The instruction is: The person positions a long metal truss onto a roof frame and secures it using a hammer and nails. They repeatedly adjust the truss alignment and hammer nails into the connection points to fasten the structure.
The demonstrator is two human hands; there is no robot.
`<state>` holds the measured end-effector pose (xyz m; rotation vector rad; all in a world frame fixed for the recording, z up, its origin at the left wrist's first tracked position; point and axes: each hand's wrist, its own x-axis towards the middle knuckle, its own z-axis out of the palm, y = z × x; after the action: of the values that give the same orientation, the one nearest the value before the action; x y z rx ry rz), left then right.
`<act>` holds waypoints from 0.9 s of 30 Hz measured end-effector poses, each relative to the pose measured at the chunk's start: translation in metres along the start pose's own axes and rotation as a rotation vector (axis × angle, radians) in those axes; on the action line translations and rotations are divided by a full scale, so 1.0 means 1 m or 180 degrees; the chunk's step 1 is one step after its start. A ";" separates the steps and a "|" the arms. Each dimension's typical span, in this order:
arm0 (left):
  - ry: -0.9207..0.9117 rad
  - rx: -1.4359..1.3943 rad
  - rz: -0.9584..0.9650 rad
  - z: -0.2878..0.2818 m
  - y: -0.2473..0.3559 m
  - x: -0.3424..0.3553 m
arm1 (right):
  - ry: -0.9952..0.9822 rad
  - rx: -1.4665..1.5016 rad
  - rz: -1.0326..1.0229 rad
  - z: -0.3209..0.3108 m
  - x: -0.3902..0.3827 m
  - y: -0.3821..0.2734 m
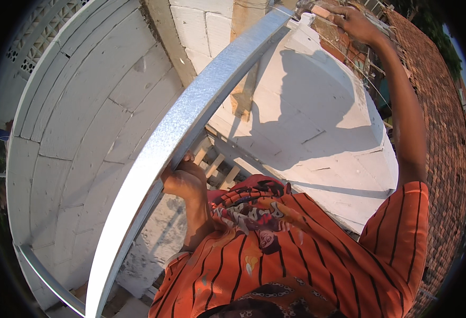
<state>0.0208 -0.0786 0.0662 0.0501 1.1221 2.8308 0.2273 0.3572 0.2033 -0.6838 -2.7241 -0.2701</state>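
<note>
A long, shiny galvanized steel channel (161, 140) runs slantwise from the lower left up to the top of the white block wall. My left hand (186, 176) is closed around its underside near the middle; part of the fingers is hidden behind the metal. At the upper right my right arm stretches out to the wall top. There my right hand (350, 24) grips a small orange-red piece of brick (322, 11), close to the channel's far end. The channel's far end lies near the wall's upper corner.
White block walls stand at left (84, 116) and right (317, 116), the right one carrying my shadow. A wooden post (242, 100) stands between them. Wooden slats (214, 165) show far below. Another metal bar (50, 281) lies lower left. A tiled roof (445, 143) slopes along the right.
</note>
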 end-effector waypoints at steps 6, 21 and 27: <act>-0.0183 0.0181 -0.0028 -0.004 -0.004 0.001 | -0.0156 0.0215 0.0249 -0.030 -0.005 -0.055; -0.0213 0.0533 -0.0400 0.008 -0.016 -0.004 | 0.0074 -0.0112 0.0313 -0.010 -0.010 -0.037; -0.0067 0.0339 -0.0528 0.017 -0.010 -0.011 | -0.0283 0.0357 0.0927 -0.036 0.003 -0.067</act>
<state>0.0337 -0.0610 0.0715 -0.0051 1.2117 2.6188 0.2014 0.2917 0.2311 -1.0665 -2.6499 -0.0184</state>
